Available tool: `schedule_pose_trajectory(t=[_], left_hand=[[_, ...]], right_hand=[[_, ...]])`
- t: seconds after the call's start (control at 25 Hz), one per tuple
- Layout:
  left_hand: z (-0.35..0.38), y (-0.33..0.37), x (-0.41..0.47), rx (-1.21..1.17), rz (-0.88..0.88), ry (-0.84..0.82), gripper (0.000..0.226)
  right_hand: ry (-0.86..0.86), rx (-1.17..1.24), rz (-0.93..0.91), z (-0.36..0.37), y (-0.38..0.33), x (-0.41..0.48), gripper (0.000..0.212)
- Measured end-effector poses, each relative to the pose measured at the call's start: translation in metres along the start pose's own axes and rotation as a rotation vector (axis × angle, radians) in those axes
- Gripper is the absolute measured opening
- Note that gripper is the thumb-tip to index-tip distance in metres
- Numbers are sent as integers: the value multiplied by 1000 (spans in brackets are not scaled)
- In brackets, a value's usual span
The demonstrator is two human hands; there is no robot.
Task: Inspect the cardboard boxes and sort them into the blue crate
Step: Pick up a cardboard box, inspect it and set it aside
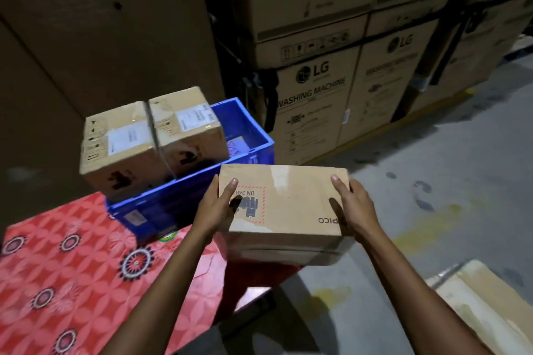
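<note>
The cardboard box [284,204] is held just beside the blue crate [251,135], at its near right corner. The left hand [215,204] and right hand [356,204] clamp its short ends, thumbs on top, fingers wrapped underneath. It looks stiff, smooth and fairly light, so the ends suit gripping.

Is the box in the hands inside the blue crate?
Out. The left hand and right hand hold the PICO box beside the blue crate, outside its rim.
</note>
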State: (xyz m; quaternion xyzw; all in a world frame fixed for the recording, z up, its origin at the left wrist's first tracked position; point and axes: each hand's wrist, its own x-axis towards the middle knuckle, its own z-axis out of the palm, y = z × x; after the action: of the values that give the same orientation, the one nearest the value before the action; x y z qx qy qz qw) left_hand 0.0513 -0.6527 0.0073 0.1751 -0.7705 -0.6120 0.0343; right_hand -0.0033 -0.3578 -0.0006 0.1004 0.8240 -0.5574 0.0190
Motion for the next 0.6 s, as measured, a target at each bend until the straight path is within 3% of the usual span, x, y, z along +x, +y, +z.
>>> schedule_pose_trajectory(t=[0.12, 0.16, 0.36, 0.44, 0.6], left_hand=[[-21, -40, 16, 254, -43, 34, 94], [-24, -53, 22, 316, -50, 32, 101], [-20, -33, 8, 469, 95, 49, 88], [-19, -31, 4, 605, 152, 40, 97], [-17, -16, 10, 688, -70, -117, 124]], right_hand=[[-21, -253, -1, 38, 2, -8, 78], [-4, -348, 9, 45, 1, -10, 84], [60, -545, -7, 51, -4, -15, 90], [44, -635, -63, 53, -4, -24, 97], [-13, -800, -166, 55, -5, -33, 113]])
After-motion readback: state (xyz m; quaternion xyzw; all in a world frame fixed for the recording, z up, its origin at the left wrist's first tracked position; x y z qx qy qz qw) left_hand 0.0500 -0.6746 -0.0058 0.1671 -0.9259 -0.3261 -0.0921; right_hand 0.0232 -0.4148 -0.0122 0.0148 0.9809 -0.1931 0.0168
